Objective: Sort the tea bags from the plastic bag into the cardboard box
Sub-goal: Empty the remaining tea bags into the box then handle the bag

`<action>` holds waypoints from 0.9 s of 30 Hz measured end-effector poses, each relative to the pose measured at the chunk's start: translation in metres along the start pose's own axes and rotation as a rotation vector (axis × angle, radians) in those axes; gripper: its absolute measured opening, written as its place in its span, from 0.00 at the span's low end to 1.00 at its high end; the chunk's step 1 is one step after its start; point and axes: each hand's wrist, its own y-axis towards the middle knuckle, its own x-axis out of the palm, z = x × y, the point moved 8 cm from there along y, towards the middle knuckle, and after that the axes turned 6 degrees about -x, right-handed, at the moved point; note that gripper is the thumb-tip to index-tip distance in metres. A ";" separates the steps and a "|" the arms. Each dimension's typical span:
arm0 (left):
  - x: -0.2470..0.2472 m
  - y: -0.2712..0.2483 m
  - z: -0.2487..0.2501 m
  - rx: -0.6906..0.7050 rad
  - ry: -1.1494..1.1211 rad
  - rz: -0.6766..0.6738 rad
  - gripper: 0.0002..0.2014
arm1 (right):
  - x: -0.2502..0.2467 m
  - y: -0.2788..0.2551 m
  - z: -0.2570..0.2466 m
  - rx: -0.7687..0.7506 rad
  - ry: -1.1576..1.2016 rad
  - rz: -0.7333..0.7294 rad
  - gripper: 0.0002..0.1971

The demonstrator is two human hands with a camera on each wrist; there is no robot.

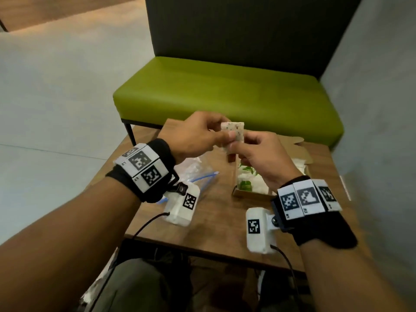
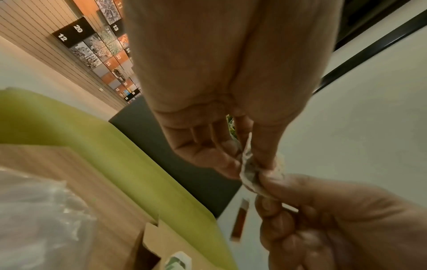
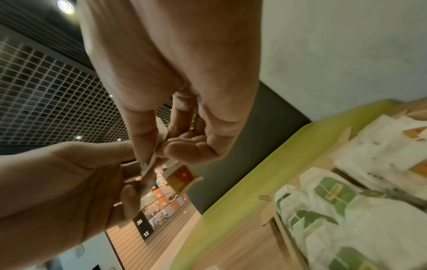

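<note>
A white speckled tea bag [image 1: 234,131] is held in the air between both hands, above the far end of the cardboard box [image 1: 251,195]. My left hand [image 1: 221,135] pinches its left side with thumb and fingers. My right hand [image 1: 236,147] pinches its lower part. A red paper tag [image 1: 230,157] dangles under it. In the left wrist view the tea bag [image 2: 248,164] is crumpled between the fingertips, tag [image 2: 240,221] below. The right wrist view shows the tea bag [image 3: 151,161] and tag [image 3: 182,176]. The clear plastic bag [image 1: 199,171] lies left of the box.
Green-tagged tea bags [image 3: 328,193] and orange-tagged ones [image 3: 383,146] lie in separate sections of the box. The small wooden table [image 1: 220,224] carries box and bag. A green bench [image 1: 225,95] stands just behind it. A grey wall [image 1: 371,109] rises at the right.
</note>
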 end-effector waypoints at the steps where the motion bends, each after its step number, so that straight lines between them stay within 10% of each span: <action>1: 0.004 0.002 0.004 0.007 -0.047 0.015 0.09 | -0.005 -0.002 0.000 -0.011 0.010 0.000 0.07; 20: 0.054 0.001 0.027 -0.096 -0.313 0.052 0.04 | -0.060 -0.035 0.030 0.051 0.281 0.135 0.06; 27: 0.072 -0.014 0.044 0.340 0.429 0.007 0.35 | -0.061 -0.040 0.032 0.093 0.320 0.109 0.07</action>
